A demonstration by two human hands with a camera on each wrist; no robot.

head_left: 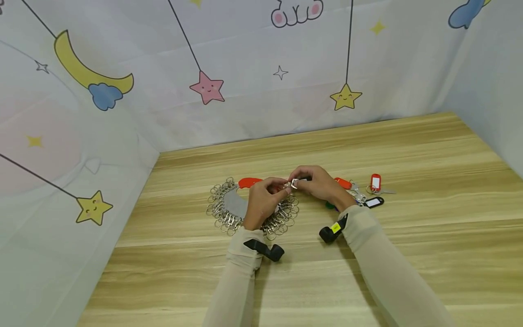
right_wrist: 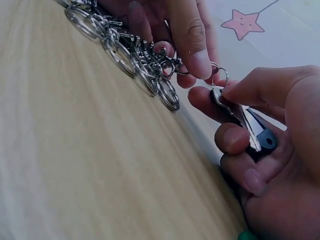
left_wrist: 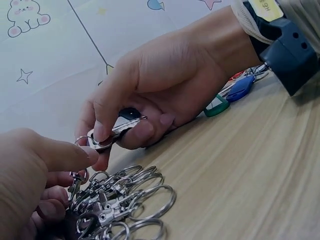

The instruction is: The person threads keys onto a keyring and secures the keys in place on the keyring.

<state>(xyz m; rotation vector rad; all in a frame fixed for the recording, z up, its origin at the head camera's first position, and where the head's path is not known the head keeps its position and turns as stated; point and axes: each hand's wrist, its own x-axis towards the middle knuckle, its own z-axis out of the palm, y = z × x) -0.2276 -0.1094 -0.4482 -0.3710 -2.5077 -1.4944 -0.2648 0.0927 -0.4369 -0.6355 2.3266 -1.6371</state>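
Note:
My left hand (head_left: pixel 261 202) pinches a small metal key ring (right_wrist: pixel 223 75) between thumb and fingertip, right beside a snap hook (left_wrist: pixel 75 185) of the ring bunch. In my right hand (head_left: pixel 320 185) are a silver key (right_wrist: pixel 245 126) and a black key tag (right_wrist: pixel 269 142) with a white label; the thumb presses on the key's head. The key hangs on the ring between both hands. Beneath the left hand lies a grey curved plate (head_left: pixel 234 203) with a red handle (head_left: pixel 248 182). Many snap hooks with split rings (head_left: pixel 278 225) fringe its edge. The left hand hides part of it.
Right of my right hand lie a red key tag (head_left: pixel 375 181) with a key, a black key tag (head_left: pixel 374 202) and another red tag (head_left: pixel 343 183). A green tag (left_wrist: pixel 217 107) and a blue tag (left_wrist: pixel 241 89) lie behind the right wrist. A printed cloth backs the wooden table (head_left: pixel 184 272).

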